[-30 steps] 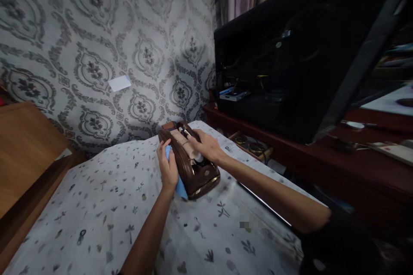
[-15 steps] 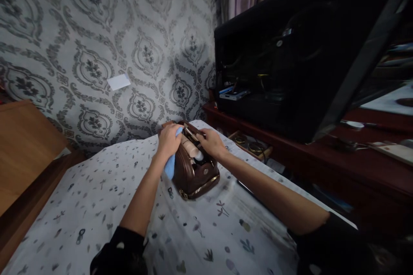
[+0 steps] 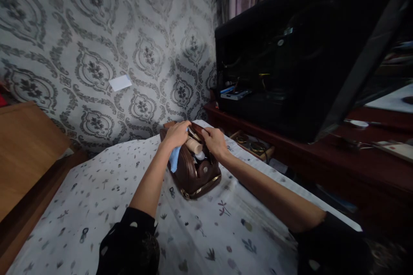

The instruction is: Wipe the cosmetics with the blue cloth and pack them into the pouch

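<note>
A brown leather makeup bag (image 3: 182,169) with gold zips stands unzipped on the printed white cloth. My left hand (image 3: 177,134) is closed over the bag's far left rim, a blue cloth (image 3: 174,159) bunched under it and hanging down the bag's side. On the opposite side, my right hand (image 3: 215,141) pinches the bag's right edge, thumb uppermost. Between the hands, a beige bottle (image 3: 193,145) lies in the opening, near a round pale item (image 3: 200,155). Slender items sit farther in, partly hidden by my left fingers.
The printed white sheet (image 3: 129,189) covers the surface under the bag. A large black cabinet-like case (image 3: 274,107) stands on the dark red desk at right. Below it is an open drawer (image 3: 254,146) with small items. Wooden furniture (image 3: 32,146) borders the left.
My left hand has shifted right over the bag's opening, and less of the blue cloth hangs down. My right hand has moved slightly right, still at the bag's edge.
</note>
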Tool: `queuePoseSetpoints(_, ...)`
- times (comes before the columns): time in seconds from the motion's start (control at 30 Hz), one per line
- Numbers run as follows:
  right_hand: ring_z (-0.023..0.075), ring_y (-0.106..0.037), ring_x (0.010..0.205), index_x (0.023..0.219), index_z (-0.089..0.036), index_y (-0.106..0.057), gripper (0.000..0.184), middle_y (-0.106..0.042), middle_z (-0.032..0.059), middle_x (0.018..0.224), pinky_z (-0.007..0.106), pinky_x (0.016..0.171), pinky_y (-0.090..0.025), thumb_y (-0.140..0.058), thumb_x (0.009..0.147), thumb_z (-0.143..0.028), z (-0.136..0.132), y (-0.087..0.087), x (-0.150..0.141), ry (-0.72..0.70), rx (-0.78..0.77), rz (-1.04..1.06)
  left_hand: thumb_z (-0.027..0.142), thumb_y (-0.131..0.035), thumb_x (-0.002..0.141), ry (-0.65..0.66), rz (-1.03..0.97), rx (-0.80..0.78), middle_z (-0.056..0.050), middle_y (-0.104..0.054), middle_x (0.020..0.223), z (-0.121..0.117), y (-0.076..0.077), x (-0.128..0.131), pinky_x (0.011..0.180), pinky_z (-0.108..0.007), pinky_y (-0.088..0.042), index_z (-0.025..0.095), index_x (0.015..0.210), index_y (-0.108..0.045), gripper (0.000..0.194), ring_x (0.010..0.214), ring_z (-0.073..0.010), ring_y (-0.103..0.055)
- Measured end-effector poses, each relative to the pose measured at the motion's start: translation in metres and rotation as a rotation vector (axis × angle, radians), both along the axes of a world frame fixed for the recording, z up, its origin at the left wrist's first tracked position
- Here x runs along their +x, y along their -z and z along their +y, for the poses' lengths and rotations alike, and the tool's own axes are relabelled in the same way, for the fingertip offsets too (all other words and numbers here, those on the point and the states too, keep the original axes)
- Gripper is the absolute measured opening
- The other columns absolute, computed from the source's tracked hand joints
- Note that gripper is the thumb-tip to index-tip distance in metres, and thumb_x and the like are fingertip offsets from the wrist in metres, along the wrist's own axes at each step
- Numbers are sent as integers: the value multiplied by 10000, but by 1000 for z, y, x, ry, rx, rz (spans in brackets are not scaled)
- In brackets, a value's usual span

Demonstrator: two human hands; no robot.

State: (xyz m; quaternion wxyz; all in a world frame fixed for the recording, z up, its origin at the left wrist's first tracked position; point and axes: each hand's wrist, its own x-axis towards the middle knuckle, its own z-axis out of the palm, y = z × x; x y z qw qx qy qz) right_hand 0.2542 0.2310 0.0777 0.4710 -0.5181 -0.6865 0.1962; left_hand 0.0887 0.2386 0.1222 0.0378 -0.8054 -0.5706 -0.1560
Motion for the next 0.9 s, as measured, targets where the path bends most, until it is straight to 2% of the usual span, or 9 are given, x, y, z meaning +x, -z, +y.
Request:
queuePoseSetpoints(0.23, 154, -504, 622, 662, -167, -650, 343, -617, 29, 646, 267, 599, -330, -416, 893, -263, 0, -1, 0, 4, 1, -27, 111, -462, 835, -11, 20, 24, -69, -721, 1099, 0, 0, 1, 1027, -382, -449, 229, 1049, -666, 319, 1141, -255, -598)
queuePoseSetpoints(0.47, 172, -573, 702, 799, -148, -703, 340, -687, 64, 752, 267, 646, -359, -406, 940, -235, -7, -9, -2, -11, -60, -116, 103, -447, 824, -23, -11, 51, -78, -724, 1088, 1, 3, 0, 1017, -392, -453, 217, 1053, -672, 341, 1112, -259, -598)
queuePoseSetpoints(0.67, 214, -654, 862, 1000, -170, -714, 301, -741, 115, 946, 281, 689, -370, -420, 973, -231, -28, -18, -6, -28, -125, -231, 79, -452, 805, -30, -32, 60, -68, -725, 1091, 3, 6, -2, 1024, -380, -449, 223, 1065, -680, 374, 1120, -249, -601)
queuePoseSetpoints(0.8, 264, -671, 962, 1162, -171, -667, 389, -733, 149, 1063, 319, 747, -402, -362, 1027, -371, -47, -25, -14, -20, -158, -296, 78, -458, 801, -20, -47, 69, -67, -719, 1118, 4, 8, -4, 1032, -377, -452, 224, 1056, -690, 374, 1122, -241, -608)
queuePoseSetpoints(0.9, 311, -632, 1096, 1262, -133, -607, 536, -698, 187, 1167, 383, 868, -415, -352, 1018, -536, -62, -24, -24, 30, -113, -411, 69, -469, 793, -19, -62, 73, -74, -699, 1189, 6, 8, -5, 1052, -357, -448, 209, 1058, -699, 378, 1147, -228, -607)
